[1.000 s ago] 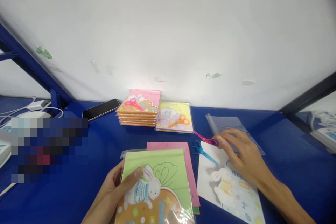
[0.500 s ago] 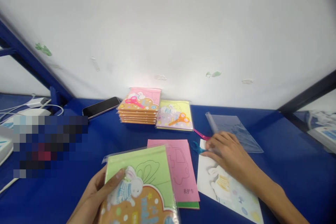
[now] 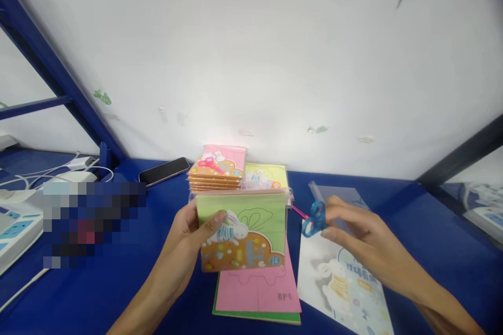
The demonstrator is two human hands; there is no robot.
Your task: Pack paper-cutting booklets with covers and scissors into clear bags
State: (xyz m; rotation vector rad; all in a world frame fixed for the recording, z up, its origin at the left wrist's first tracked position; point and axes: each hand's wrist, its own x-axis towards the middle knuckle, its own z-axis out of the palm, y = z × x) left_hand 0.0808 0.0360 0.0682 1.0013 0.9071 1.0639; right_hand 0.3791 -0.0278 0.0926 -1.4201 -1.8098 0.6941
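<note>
My left hand is closed on a clear plastic pouch of paper, its thumb pressed over the front. A green sheet with a line drawing and an orange rabbit card show through the plastic. My right hand pinches blue scissors, their handles pointing left; the fingers hide the blades. Beneath the pouch lie pink printed sheets with a green one under them. Below my right hand is a white rabbit-print sheet. Pink scissors lie just left of the blue pair, partly hidden.
At the wall stands a stack of filled pouches with pink scissors on top. Beside it is a yellow pouch. An empty clear sleeve lies behind my right hand. A phone, a power strip and white cables are leftward.
My right hand has lifted the blue scissors off the white sheet. My left hand has raised the pouch, moved it forward and tilted it more upright. The camera view has shifted.
</note>
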